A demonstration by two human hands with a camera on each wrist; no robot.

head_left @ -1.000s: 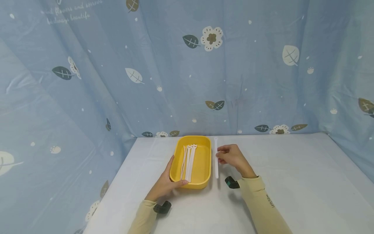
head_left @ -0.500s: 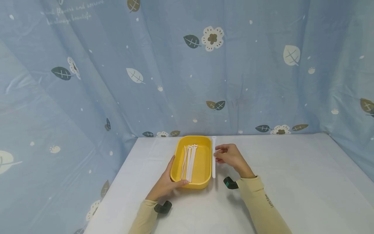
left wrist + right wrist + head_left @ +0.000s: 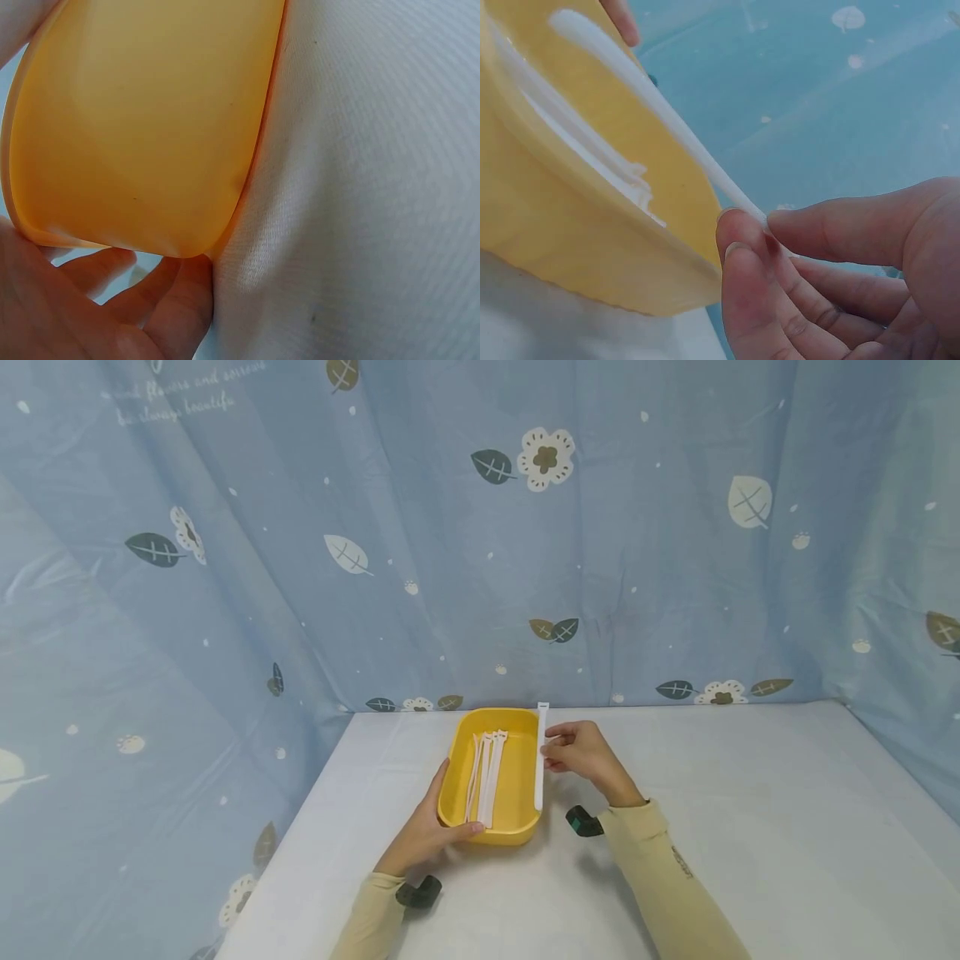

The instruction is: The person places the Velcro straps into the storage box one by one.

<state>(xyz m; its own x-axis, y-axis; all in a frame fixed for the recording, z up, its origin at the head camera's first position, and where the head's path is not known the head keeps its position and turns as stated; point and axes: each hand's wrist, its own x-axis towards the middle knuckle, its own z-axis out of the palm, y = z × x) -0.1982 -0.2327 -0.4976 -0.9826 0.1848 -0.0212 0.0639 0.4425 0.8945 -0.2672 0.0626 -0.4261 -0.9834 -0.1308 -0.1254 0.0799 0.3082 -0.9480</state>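
Note:
A yellow plastic tray [image 3: 527, 777] stands on the table in the head view, with several white straps [image 3: 491, 777] lying lengthwise along its left half. My left hand [image 3: 422, 831] grips its near left corner, thumb over the near rim and fingers along the outer left side; the left wrist view shows fingers against the tray's wall [image 3: 150, 135]. My right hand [image 3: 588, 752] pinches another white strap [image 3: 541, 760], a flat cable tie with a slotted wider head, between thumb and fingertips. That strap is held lengthwise over the tray's right rim; the right wrist view shows the pinch [image 3: 817, 277] near one end.
A white cloth covers the table [image 3: 735, 827]. Behind and to the left hangs a blue curtain [image 3: 450, 568] printed with leaves and flowers, meeting the table's back edge just behind the tray. Dark wrist cameras [image 3: 418, 892] sit below both hands.
My right hand has moved left and slightly up with the strap, from beside the tray to above its right rim. The left hand and the tray stay where they were.

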